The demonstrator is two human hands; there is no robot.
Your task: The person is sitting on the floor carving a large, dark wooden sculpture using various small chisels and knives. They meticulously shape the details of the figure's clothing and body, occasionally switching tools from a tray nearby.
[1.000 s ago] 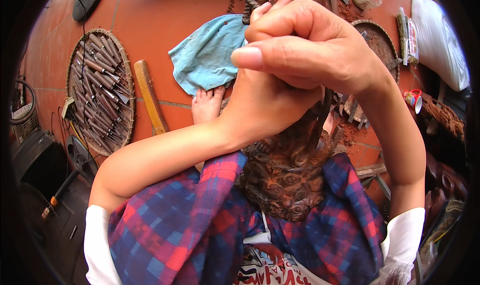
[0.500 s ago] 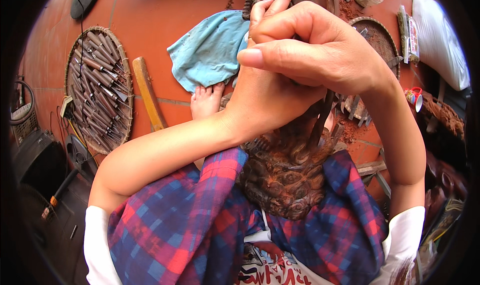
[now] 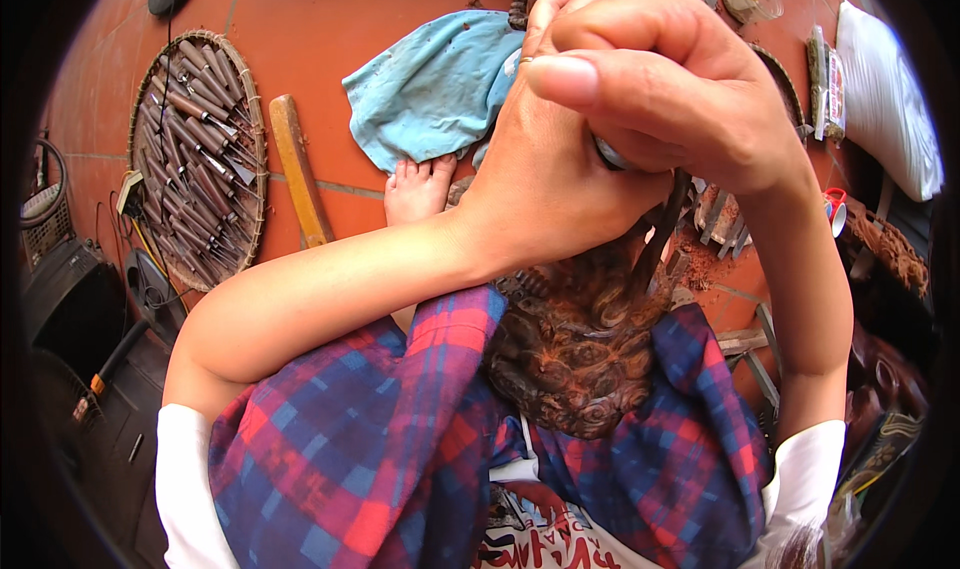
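Carved wood (image 3: 575,354) lies between plaid-covered thighs (image 3: 340,389), presumably braced there. Above it, the right hand (image 3: 670,84) curls its fingers over the left hand (image 3: 545,184), whose visible fingers extend; anything pinched cannot be told.

Knobbly glossy wood carving (image 3: 578,354), matt wrinkled cloth (image 3: 430,89), smooth tile floor (image 3: 320,29)

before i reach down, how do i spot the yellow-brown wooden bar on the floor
On the red tiled floor, find the woven tray of brown-handled tools at the left and the blue cloth to its right. Between them lies the wooden bar. It stands apart as a single long, yellow-brown piece, bigger than the tools and rigid-looking beside the crumpled cloth.
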